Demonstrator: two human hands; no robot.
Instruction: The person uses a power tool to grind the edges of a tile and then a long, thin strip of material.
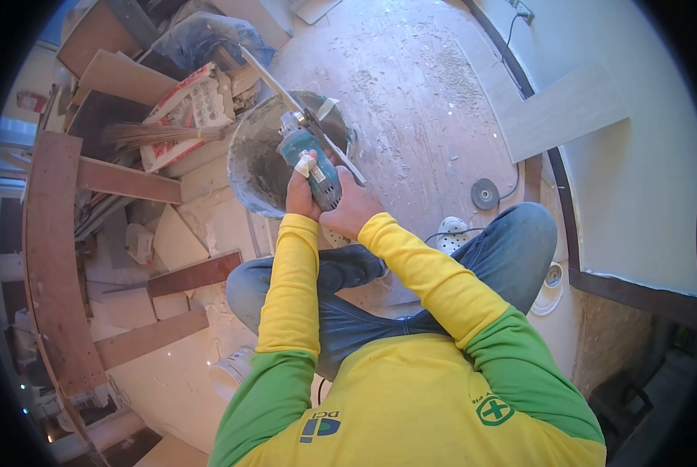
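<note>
Over a bucket (243, 175) with a grey-crusted inside, both hands grip a teal angle grinder (308, 152), its metal head pointing away from me. My left hand (303, 194) is wrapped round the body from the left, with white tape on a digit. At the vented rear end, my right hand (354, 204) is closed round it from the right. A long thin pale strip (269, 78), seen nearly edge-on, runs diagonally past the grinder's head. Its lower end comes down near my right fingers.
A grinding disc (485, 194) lies on the dusty floor (395, 86) to the right, with a cable beside it. Tile pieces (566, 113) rest along the right wall. On the left are boards (62, 265), a straw broom (161, 134), a torn sack (196, 105) and a plastic bag (212, 37).
</note>
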